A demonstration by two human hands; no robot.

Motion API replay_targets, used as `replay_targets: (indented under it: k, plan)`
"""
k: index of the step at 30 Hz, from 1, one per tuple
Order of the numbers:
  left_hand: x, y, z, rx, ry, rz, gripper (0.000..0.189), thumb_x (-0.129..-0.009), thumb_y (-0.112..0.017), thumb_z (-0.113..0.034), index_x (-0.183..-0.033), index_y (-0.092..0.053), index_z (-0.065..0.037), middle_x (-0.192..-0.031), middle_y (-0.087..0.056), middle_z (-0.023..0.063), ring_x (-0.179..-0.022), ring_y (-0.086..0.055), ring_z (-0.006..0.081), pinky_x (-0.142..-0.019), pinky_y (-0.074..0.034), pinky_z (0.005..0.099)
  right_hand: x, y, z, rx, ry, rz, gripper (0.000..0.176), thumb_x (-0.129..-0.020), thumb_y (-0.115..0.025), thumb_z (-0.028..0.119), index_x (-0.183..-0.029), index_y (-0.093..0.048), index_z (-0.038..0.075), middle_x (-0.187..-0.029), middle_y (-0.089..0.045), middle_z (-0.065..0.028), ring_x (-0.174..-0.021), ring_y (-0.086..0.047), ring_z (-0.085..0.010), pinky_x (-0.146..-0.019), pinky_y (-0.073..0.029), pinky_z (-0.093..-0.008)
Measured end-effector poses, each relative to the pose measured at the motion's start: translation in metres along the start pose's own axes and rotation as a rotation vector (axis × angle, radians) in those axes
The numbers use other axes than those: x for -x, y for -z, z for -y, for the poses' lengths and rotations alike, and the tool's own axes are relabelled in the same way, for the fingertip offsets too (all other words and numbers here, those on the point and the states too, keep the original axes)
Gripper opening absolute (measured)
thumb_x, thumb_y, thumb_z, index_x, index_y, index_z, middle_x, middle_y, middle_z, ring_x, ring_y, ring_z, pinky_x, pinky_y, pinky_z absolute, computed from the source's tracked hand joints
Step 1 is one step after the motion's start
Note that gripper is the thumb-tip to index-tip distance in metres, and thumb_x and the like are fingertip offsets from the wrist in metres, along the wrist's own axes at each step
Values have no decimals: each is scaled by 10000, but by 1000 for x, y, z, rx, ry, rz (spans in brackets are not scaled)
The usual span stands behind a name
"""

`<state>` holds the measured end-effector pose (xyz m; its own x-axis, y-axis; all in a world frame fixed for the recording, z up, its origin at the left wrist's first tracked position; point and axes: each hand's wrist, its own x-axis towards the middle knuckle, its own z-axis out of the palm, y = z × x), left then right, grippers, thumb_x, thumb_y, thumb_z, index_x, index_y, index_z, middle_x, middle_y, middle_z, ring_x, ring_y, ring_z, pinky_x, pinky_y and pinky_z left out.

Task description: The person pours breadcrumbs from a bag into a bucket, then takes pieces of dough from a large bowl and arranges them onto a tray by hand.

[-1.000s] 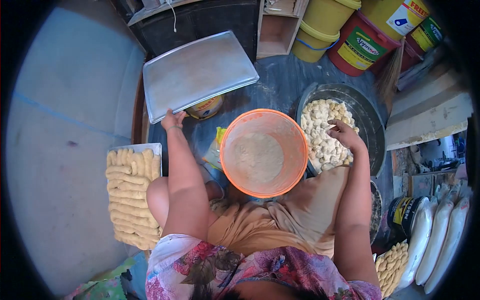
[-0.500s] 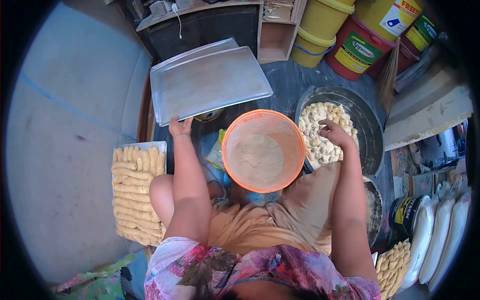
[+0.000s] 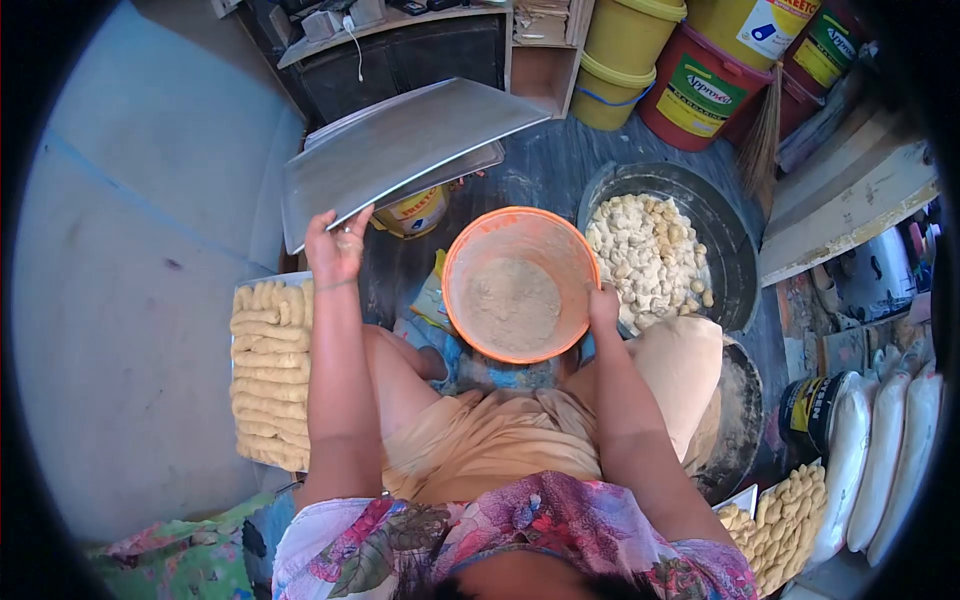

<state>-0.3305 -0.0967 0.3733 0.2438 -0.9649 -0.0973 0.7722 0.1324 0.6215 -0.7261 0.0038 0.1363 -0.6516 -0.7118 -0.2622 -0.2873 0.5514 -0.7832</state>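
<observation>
My left hand (image 3: 336, 245) is closed on the near edge of a metal baking tray (image 3: 410, 150), which tilts up on that side. Other trays show beneath it, above a yellow tub (image 3: 415, 212). My right hand (image 3: 603, 308) grips the right rim of an orange bucket (image 3: 568, 258) standing between my legs. Pale powder, like flour, (image 3: 512, 300) covers the bucket's bottom. Just right of that hand, a wide black basin (image 3: 735, 225) holds many floured dough pieces (image 3: 645, 250).
At left lies a tray of rolled dough strips (image 3: 270, 370); more shaped dough (image 3: 790, 520) sits at lower right beside filled plastic bags (image 3: 880, 470). Margarine buckets (image 3: 700, 90) and a broom (image 3: 762, 150) stand at the back right. Shelving (image 3: 545, 70) stands at the back.
My right hand has left the dough pieces in the basin and taken hold of the bucket's rim. My left hand has tilted the top tray, separating it from the one beneath.
</observation>
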Motion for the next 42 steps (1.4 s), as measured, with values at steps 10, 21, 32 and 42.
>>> replay_targets:
  k: [10, 21, 32, 42]
  plan:
    - [129, 3, 49, 107, 14, 59, 466, -821, -473, -26, -1274, -380, 35, -1254, -499, 201, -1123, -546, 373, -978, -474, 540, -10, -12, 24, -214, 48, -125, 429, -815, -698, 362, -986, -646, -28, -902, -669, -180, -848, -639, -277, -784, -481, -372]
    - [213, 17, 134, 283, 461, 11, 412, -848, -504, -61, -1239, -418, 35, -1271, -517, 167, -1172, -526, 326, -1039, -436, 478, 65, 51, 133, -1362, 389, 258, 513, -937, -513, 236, -1355, -357, -16, -1323, -444, -139, -1196, -444, -261, -1025, -339, -372]
    - [279, -13, 147, -269, 1153, 841, 561, -982, -440, -385, -1354, -395, 32, -1302, -518, 173, -1208, -510, 271, -1026, -408, 419, 3, 61, 41, -1249, -223, 445, 421, -913, -517, 121, -1273, -411, -71, -1166, -556, -230, -1071, -569, -364, -956, -468, -502]
    - [62, 100, 115, -1840, -376, 284, 546, -878, -609, -330, -1316, -492, -25, -1382, -442, 228, -1278, -423, 345, -1054, -324, 417, -10, 45, 15, -1141, -318, 559, 394, -910, -544, 100, -1259, -439, -50, -1129, -578, -226, -987, -609, -333, -867, -520, -455]
